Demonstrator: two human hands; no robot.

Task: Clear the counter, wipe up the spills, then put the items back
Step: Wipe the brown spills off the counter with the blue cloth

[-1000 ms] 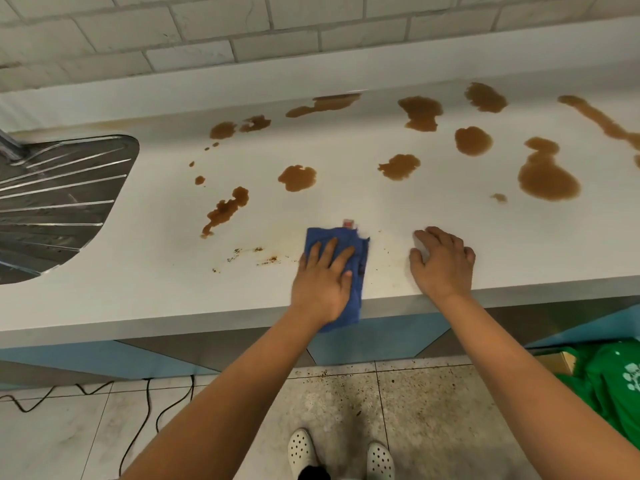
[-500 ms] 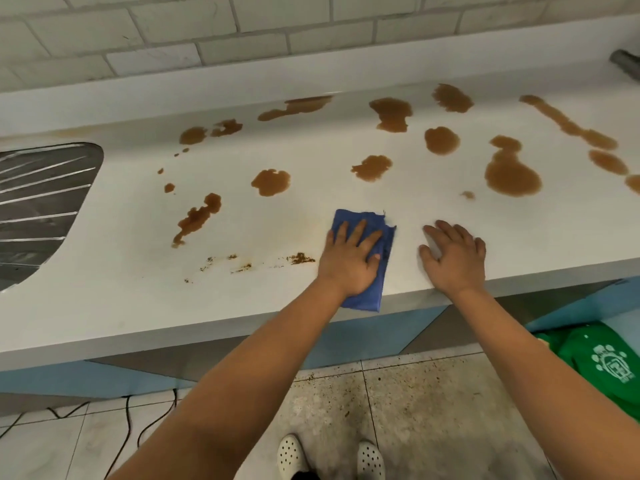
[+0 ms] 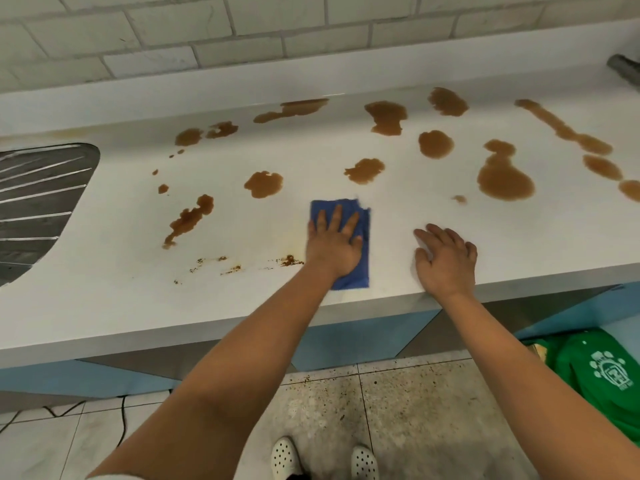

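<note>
A ribbed metal drainboard [image 3: 38, 199] sits at the left, below a white brick wall [image 3: 242, 32]. On the tiled floor [image 3: 398, 410] lie black cables [image 3: 121, 414] and a green garment [image 3: 602, 372].

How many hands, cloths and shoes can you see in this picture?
Cloths: 1, the blue cloth
Hands: 2, the left hand flat on the cloth and the right hand resting on the counter
Shoes: 2, a left shoe and a right shoe, both white
Total: 5

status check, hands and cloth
Left hand flat on blue cloth, right hand flat on counter. Brown spills unwiped. Nothing blocking.
</note>
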